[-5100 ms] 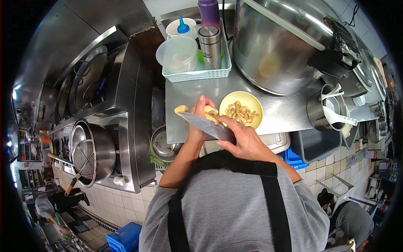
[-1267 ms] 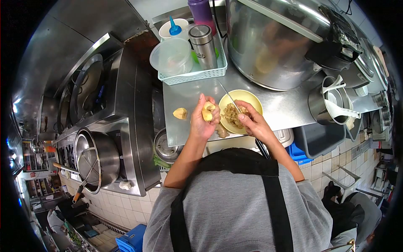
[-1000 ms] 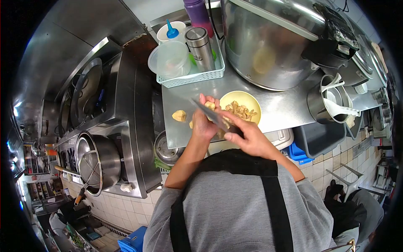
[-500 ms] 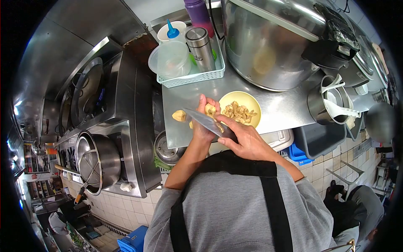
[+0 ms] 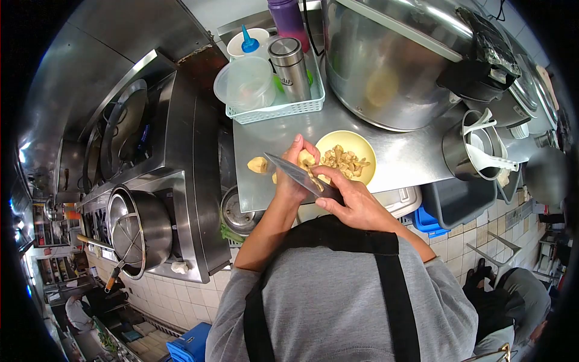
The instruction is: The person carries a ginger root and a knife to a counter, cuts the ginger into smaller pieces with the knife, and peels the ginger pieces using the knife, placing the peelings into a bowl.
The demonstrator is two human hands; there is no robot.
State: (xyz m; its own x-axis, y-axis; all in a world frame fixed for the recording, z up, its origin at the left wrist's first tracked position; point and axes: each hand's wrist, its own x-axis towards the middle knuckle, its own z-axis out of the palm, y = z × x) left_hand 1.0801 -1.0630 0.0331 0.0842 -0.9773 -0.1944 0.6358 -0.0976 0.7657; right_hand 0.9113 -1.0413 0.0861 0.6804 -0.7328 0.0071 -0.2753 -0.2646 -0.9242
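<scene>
My left hand (image 5: 291, 184) is closed around a peeled, pale yellow piece of ginger (image 5: 306, 158). In my right hand (image 5: 354, 200) is a broad-bladed kitchen knife (image 5: 294, 174), its blade slanting across the front of my left palm. A brownish strip of peel (image 5: 312, 177) hangs between the ginger and the knife. Just right of my hands stands a yellow bowl (image 5: 370, 154) holding brownish peelings and scraps (image 5: 345, 161). Another piece of ginger (image 5: 257, 165) lies on the steel counter (image 5: 262, 137) left of the blade, and a further bit shows partly behind the knife.
Behind my hands is a pale basket (image 5: 277, 111) with tubs, bottles and a steel flask (image 5: 289, 69). A large steel cooker (image 5: 386, 72) stands back right, a pot with white utensils (image 5: 461, 148) at right. To the left is a stove (image 5: 181, 120) with a pot (image 5: 157, 226). Another person sits lower right.
The knife and my right fingers have shifted slightly against the ginger. The strip of peel now shows more clearly. The view has moved a little; the bowl and basket stay put.
</scene>
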